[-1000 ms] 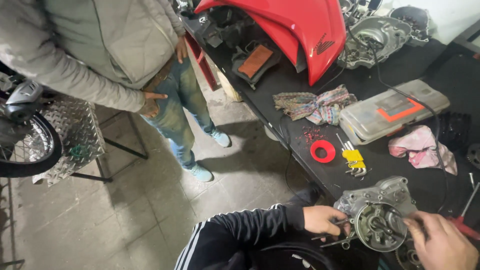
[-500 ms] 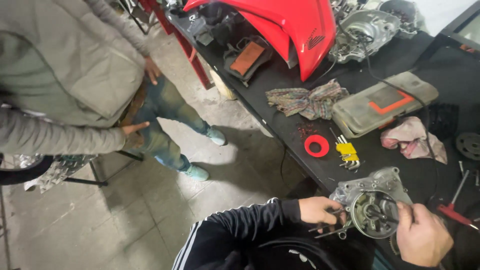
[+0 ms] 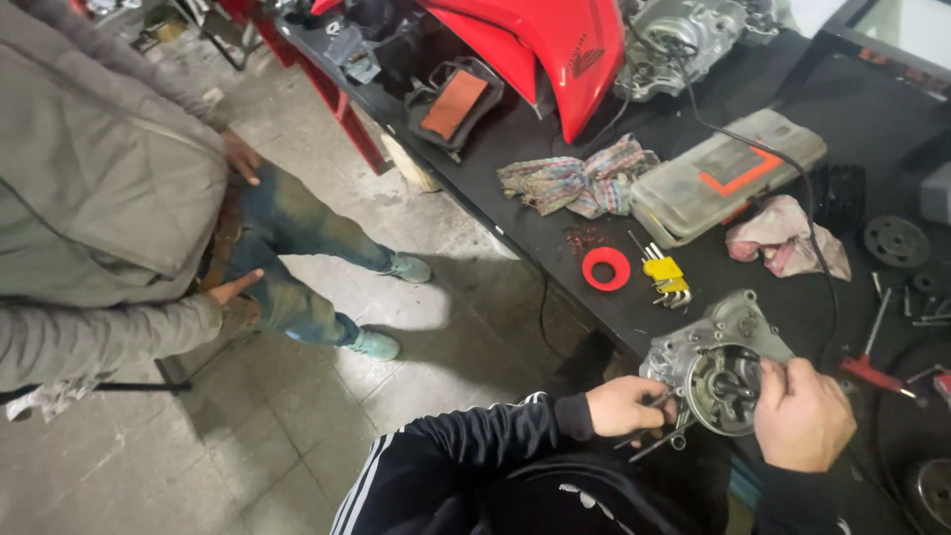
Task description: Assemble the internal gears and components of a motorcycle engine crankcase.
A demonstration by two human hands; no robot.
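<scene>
left hand [image 3: 624, 406]: closed around a thin metal tool [image 3: 656, 428], held against the lower left edge of the engine cover; black sleeve with white stripes
right hand [image 3: 800, 414]: fingers curled on the right side of the engine cover, fingertips at the round centre part; whether it grips a small part or just presses, cannot tell
engine cover [image 3: 715, 359]: grey cast metal, round geared recess facing up, sits at the near edge of the bench [image 3: 555, 248], between both hands
hex keys [image 3: 666, 279]: yellow holder, just above the cover on the bench
red ring [image 3: 606, 268]: flat, just beside the hex keys, to their left
rags: striped rag [image 3: 580, 181] mid bench; pinkish rag [image 3: 788, 240] near the case
plastic case [image 3: 728, 176]: grey with orange latch, lid shut, black cable across it
red screwdriver [image 3: 872, 352]: lies right of the cover, apart from the right hand
red fairing [image 3: 555, 45]: far end of the bench, engine block [image 3: 693, 35] beside it
other person [image 3: 109, 228]: stands on the tiled floor left of the bench, grey jacket, jeans, teal shoes, hands at hips, not touching the bench
</scene>
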